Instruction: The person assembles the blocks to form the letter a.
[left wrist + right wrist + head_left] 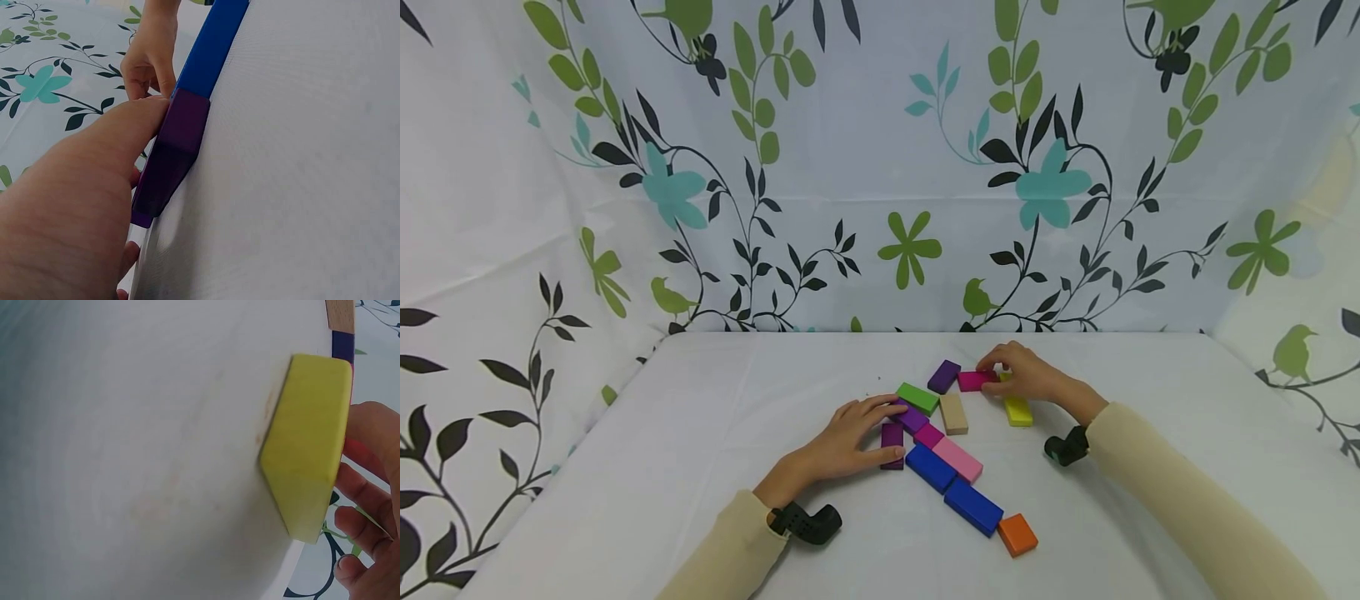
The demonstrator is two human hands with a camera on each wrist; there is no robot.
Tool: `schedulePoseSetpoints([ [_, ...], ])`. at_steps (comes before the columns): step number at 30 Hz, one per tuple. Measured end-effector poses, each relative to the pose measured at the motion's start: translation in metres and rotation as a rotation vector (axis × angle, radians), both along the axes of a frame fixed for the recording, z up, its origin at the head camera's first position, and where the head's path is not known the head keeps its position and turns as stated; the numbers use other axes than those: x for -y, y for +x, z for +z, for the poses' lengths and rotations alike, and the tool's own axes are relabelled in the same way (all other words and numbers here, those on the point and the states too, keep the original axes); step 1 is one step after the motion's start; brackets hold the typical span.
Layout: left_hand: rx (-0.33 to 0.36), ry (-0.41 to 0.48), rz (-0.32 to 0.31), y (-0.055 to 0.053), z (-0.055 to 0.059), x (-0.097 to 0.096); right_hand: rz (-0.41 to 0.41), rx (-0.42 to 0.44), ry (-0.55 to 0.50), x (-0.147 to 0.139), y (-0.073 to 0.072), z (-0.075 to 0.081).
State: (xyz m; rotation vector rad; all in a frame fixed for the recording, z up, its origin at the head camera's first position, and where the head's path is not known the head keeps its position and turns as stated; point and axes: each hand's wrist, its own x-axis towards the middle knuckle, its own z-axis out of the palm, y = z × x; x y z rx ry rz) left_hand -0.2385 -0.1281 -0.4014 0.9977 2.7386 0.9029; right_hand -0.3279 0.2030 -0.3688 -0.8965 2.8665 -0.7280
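My left hand (842, 437) lies low over the table with fingers spread. Its index fingertip touches a purple block (913, 418), and the thumb rests across a dark purple block (892, 435), whose large face shows in the left wrist view. At the back of the group, my right hand (1028, 375) pinches the right end of a magenta block (972, 382) between thumb and fingers. Below that hand lies a yellow block (1018, 412), partly covered by it; in the right wrist view the yellow block (309, 437) stands in front of the curled fingers.
A diagonal row runs from a green block (917, 398) past a small magenta block (928, 436), a pink block (958, 460) and two blue blocks (973, 506) to an orange block (1018, 535). A wooden block (953, 414) and another purple block (943, 377) sit behind it. Patterned cloth hangs behind the white table.
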Motion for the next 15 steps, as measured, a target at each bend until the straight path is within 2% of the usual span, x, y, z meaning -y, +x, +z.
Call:
schedulePoseSetpoints([
  [15,0.012,-0.006,0.015,0.0007,0.0001,-0.0008,-0.022,-0.012,-0.015,-0.0041,-0.001,-0.0037],
])
